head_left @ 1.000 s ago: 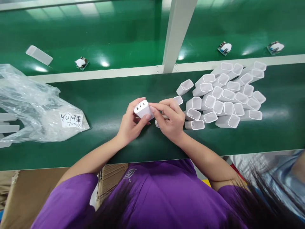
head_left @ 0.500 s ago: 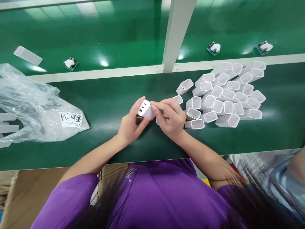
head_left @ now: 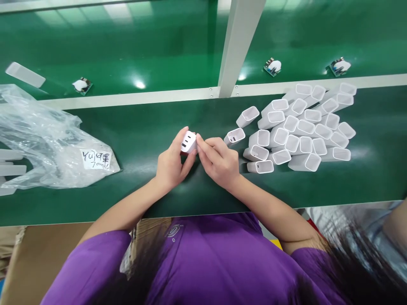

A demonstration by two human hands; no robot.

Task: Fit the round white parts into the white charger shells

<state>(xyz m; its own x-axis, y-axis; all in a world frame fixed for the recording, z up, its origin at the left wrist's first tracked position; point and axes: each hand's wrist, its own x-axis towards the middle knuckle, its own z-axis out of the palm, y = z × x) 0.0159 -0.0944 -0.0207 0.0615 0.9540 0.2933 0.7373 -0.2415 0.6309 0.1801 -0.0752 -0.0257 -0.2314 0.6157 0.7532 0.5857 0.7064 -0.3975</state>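
A white charger housing (head_left: 188, 142) with dark port openings in its end face is held by my left hand (head_left: 171, 165), thumb below and fingers behind it. My right hand (head_left: 219, 161) has its thumb and forefinger pinched at the housing's right edge; its other fingers are curled. The rest of the housing is hidden by my fingers. Just beyond my right hand, a loose white housing (head_left: 234, 136) shows dark slots inside, and another housing (head_left: 247, 116) lies a little farther back. Several open-ended white housings (head_left: 292, 144) stand or lean together to the right.
A clear plastic bag (head_left: 63, 156) with a handwritten label lies left on the green table (head_left: 143, 127), partly over more white pieces. Behind a pale rail (head_left: 127, 96), small circuit boards (head_left: 272, 67) and a white shell (head_left: 25, 74) lie on a green surface. A pale post (head_left: 238, 46) rises mid-back.
My right hand has shifted left, uncovering the slotted housing beside it. The held housing has moved slightly left with my left hand. The circuit boards and shell behind the rail have moved left.
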